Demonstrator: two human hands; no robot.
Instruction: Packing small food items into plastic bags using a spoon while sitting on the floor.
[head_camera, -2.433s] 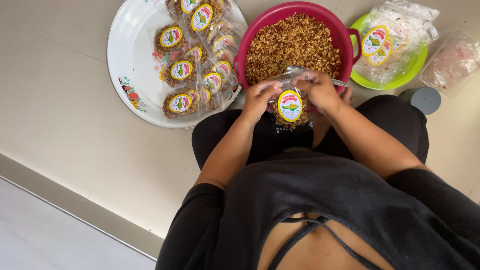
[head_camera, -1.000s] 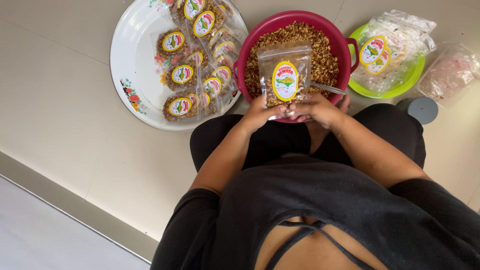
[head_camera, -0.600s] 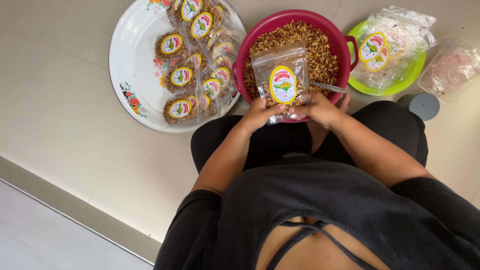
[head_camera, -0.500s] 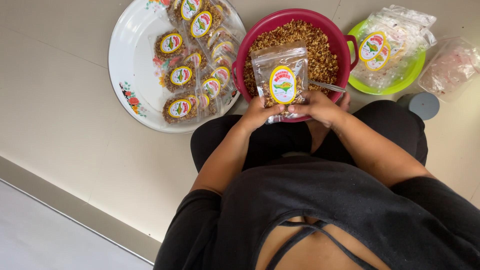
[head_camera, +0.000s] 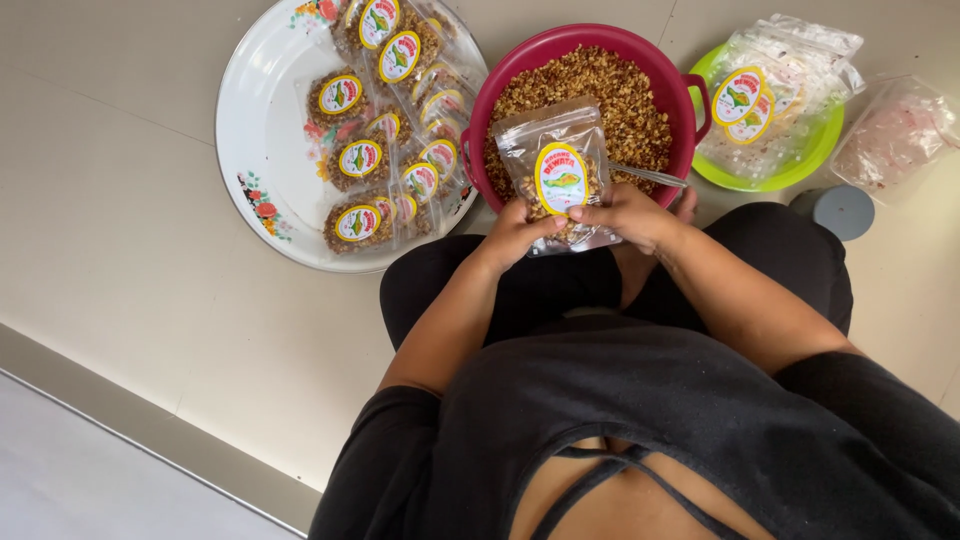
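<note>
Your left hand and right hand sit close together out front, fingers curled and pinched, both forearms angled inward from bent elbows, wrists nearly level over your lap.

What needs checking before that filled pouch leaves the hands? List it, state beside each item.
1. Grip: left hand and right hand both hold the pouch at its lower edge: ok.
2. Pouch upright, label facing up: ok.
3. Pouch top sealed: cannot tell.
4. Space on the white tray beside the packed pouches: ok, bare area on its left.
5. Spoon resting in the red basin, clear of the pouch: ok.
6. Empty pouches on the green plate within reach: ok.
</note>
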